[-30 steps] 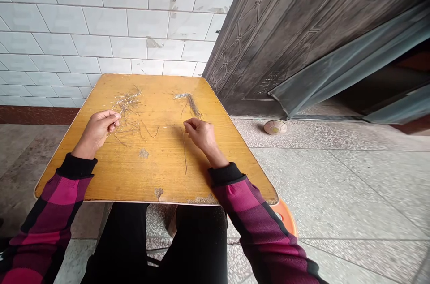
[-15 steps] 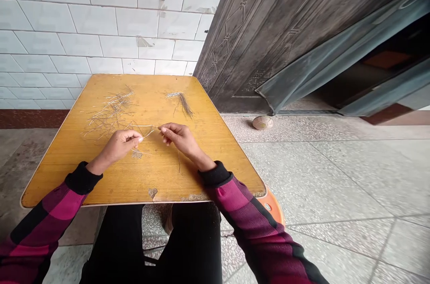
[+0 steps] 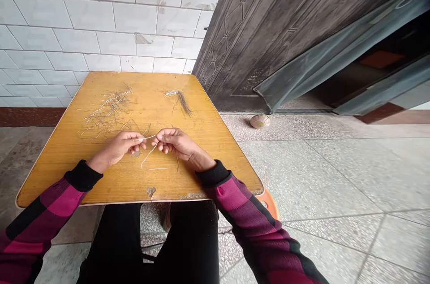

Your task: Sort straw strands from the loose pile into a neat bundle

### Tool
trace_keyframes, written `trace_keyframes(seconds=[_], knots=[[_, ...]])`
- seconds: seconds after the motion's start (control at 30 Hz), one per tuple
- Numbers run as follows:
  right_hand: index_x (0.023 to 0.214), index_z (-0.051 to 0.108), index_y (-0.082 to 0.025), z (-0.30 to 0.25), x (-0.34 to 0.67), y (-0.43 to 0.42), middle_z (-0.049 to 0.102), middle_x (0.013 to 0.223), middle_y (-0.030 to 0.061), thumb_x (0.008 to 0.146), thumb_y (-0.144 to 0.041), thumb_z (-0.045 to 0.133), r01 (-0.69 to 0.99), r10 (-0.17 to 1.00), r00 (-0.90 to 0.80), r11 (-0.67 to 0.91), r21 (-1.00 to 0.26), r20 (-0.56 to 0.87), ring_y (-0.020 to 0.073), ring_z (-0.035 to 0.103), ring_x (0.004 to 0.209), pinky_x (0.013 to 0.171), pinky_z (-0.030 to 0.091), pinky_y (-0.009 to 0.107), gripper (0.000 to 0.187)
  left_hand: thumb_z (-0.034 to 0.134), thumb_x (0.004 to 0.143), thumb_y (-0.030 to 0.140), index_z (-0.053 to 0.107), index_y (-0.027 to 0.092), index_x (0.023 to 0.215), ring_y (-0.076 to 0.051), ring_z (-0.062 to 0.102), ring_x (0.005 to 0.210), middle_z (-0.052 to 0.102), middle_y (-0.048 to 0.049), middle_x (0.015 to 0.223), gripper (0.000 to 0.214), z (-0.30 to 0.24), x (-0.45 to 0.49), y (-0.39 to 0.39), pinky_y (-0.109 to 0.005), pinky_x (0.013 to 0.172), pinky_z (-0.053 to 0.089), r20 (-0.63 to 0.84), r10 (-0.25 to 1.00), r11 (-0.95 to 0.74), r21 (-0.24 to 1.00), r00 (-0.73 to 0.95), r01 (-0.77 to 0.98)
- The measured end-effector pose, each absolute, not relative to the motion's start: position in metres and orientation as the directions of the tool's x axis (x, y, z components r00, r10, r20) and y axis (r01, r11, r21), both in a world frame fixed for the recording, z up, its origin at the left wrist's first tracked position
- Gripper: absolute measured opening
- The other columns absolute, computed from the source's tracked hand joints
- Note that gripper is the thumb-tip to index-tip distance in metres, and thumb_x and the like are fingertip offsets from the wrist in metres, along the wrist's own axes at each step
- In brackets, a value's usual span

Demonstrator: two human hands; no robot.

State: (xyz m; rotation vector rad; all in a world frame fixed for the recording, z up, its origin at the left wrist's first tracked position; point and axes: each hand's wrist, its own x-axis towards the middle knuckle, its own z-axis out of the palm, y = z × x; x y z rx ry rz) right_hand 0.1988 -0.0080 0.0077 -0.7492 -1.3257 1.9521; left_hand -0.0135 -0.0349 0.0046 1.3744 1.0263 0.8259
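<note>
My left hand (image 3: 121, 146) and my right hand (image 3: 178, 144) meet over the middle of the wooden table (image 3: 215, 176), both pinched. A thin pale wire (image 3: 150, 137) runs taut across the small gap between their fingertips. From the right fingers hangs a bent end (image 3: 146, 158); whether it belongs to the same wire I cannot tell. One short straight piece (image 3: 157, 169) lies below the hands. Left of them spreads a tangled heap of thin wires (image 3: 109, 111), pale and dark. At the back right rests a neat bundle of wires (image 3: 179, 99).
The table backs onto a white tiled wall (image 3: 134, 15). A dark carved door (image 3: 242, 42) with a grey-blue curtain (image 3: 295, 69) stands to the right. A ball (image 3: 260, 121) sits on the floor, and an orange stool (image 3: 269, 203) shows under the table's right corner.
My hands have drawn closer, the right fingers curling further in. The wire between them now spans a shorter gap, and a bent end hangs below the right hand.
</note>
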Motion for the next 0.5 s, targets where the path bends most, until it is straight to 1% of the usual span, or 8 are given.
trace_keyframes(seconds=[0.07,0.1,0.17,0.23,0.3,0.4,0.5], knots=[[0.07,0.069,-0.013,0.008,0.196,-0.013,0.072,0.077,0.0028,0.069,-0.036,0.078,-0.129,0.752,-0.65,-0.245,-0.961,-0.105,0.0049,0.06,0.054,0.045,0.045,0.013,0.025,0.059,0.08,0.047,0.065,0.013,0.076,-0.01,0.048,0.054,0.064,-0.0053,0.071,0.034,0.006,-0.014,-0.034,-0.023,0.05,0.036,-0.143,0.933,0.135,0.99,0.331,0.046],[0.07,0.069,-0.013,0.007,0.194,-0.015,0.072,0.078,0.0034,0.07,-0.036,0.077,-0.091,0.743,-0.661,-0.22,-0.971,-0.106,0.0051,0.06,0.054,0.045,0.044,0.014,0.025,0.058,0.08,0.05,0.065,0.013,0.076,-0.01,0.049,0.054,0.064,-0.0056,0.07,0.038,0.008,-0.014,-0.034,-0.023,0.051,0.036,-0.156,0.925,0.152,0.988,0.348,0.037],[0.071,0.069,-0.012,0.005,0.19,-0.019,0.071,0.075,0.0033,0.072,-0.037,0.075,-0.029,0.727,-0.679,-0.162,-0.986,-0.099,0.0051,0.059,0.053,0.045,0.045,0.014,0.025,0.057,0.081,0.051,0.065,0.011,0.072,-0.009,0.049,0.055,0.063,-0.0051,0.067,0.041,0.011,-0.012,-0.034,-0.023,0.052,0.037,-0.151,0.886,0.125,0.988,0.438,0.088],[0.072,0.07,-0.012,0.003,0.185,-0.022,0.07,0.072,0.0022,0.074,-0.039,0.073,0.0,0.711,-0.697,-0.128,-0.992,-0.092,0.0051,0.059,0.052,0.045,0.044,0.015,0.026,0.06,0.08,0.046,0.064,0.011,0.068,-0.009,0.049,0.054,0.061,-0.0039,0.063,0.037,0.013,-0.011,-0.035,-0.023,0.053,0.036,-0.131,0.848,0.05,0.984,0.514,0.169],[0.073,0.07,-0.013,0.003,0.182,-0.024,0.07,0.071,0.0016,0.074,-0.041,0.073,-0.003,0.691,-0.717,-0.141,-0.99,-0.096,0.0052,0.059,0.052,0.046,0.044,0.015,0.028,0.062,0.079,0.041,0.064,0.011,0.065,-0.009,0.047,0.052,0.059,-0.0027,0.06,0.033,0.015,-0.01,-0.036,-0.023,0.051,0.035,-0.123,0.833,0.007,0.977,0.539,0.212],[0.073,0.07,-0.013,0.004,0.181,-0.025,0.07,0.073,0.0017,0.071,-0.044,0.076,-0.025,0.674,-0.73,-0.193,-0.981,-0.114,0.0047,0.059,0.052,0.045,0.043,0.015,0.031,0.06,0.079,0.04,0.063,0.012,0.064,-0.008,0.045,0.05,0.059,-0.0026,0.058,0.032,0.017,-0.011,-0.036,-0.023,0.049,0.033,-0.133,0.822,0.021,0.979,0.553,0.203],[0.071,0.071,-0.013,0.005,0.182,-0.026,0.068,0.067,0.0,0.069,-0.044,0.078,-0.026,0.688,-0.713,-0.217,-0.976,-0.134,0.0034,0.055,0.048,0.042,0.041,0.014,0.032,0.059,0.08,0.04,0.064,0.012,0.065,-0.009,0.046,0.051,0.058,-0.0025,0.057,0.032,0.018,-0.012,-0.037,-0.023,0.05,0.034,-0.137,0.818,0.038,0.982,0.559,0.184]])
